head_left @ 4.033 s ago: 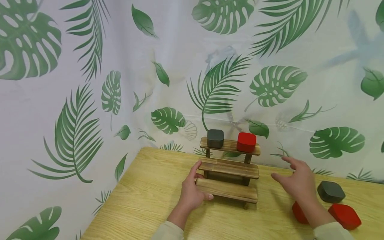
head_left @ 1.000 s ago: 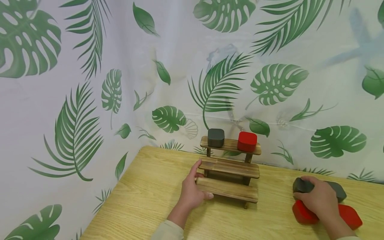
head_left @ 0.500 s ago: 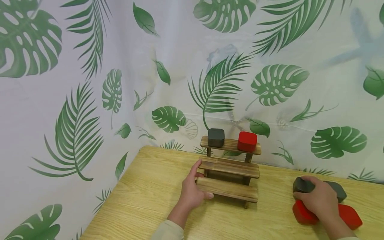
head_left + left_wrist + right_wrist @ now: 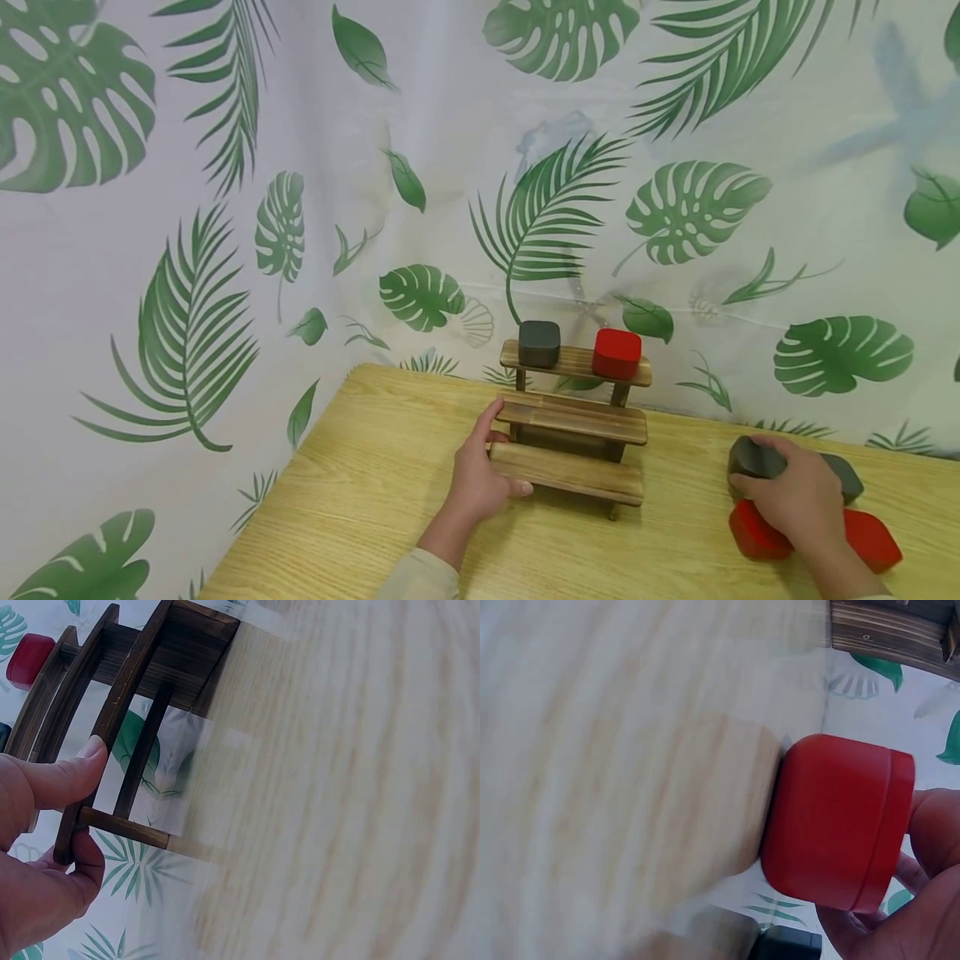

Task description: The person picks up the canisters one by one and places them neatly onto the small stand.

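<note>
A three-tier wooden display stand stands on the table in the head view. My left hand grips its left end, thumb on the lowest tier; the left wrist view shows the thumb on that board. Farther right, my right hand holds a dark grey rounded box between thumb and fingers. Just in front of that box, on the table, is a red rounded box, partly covered by the hand. In the right wrist view this red box hides the held one.
On the top tier sit a dark grey box and a red box. Another dark grey box and another red box lie right of my right hand. A leaf-print curtain hangs behind the table.
From beside the stand, my right hand has moved right and taken hold of a dark grey box. In the last half second that box has risen slightly. My left hand stays on the stand.
</note>
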The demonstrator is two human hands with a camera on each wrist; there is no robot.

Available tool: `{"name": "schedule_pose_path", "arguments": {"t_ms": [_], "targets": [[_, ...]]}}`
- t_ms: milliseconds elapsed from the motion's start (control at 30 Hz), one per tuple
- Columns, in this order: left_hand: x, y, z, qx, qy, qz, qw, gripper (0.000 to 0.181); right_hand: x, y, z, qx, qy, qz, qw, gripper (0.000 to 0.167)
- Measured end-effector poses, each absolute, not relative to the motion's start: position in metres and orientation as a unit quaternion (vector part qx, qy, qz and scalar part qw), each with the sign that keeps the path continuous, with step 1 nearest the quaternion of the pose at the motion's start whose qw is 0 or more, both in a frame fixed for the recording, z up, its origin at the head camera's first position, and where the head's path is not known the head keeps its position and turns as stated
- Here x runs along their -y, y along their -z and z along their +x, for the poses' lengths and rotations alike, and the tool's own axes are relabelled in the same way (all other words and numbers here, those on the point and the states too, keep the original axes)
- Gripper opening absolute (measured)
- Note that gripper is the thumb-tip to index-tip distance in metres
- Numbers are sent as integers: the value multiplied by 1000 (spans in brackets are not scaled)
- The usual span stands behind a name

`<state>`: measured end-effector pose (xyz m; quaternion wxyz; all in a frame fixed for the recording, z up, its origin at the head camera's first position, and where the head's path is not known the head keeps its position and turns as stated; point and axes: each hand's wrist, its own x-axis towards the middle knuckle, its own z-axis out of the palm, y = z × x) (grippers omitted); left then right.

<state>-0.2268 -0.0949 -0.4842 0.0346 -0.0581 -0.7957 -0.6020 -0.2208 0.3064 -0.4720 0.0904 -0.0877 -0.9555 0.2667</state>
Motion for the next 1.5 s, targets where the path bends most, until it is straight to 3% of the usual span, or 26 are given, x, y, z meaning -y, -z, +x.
{"name": "schedule_pose_path", "arguments": {"t_ms": [533,1500], "targets": [[94,484,-227,799,598,-55,40,124,-284,452,-210,951,-274,-50,134,68],[95,483,-227,797,601,-53,32,124,-252,437,-199,938,-307,-51,151,73]]}}
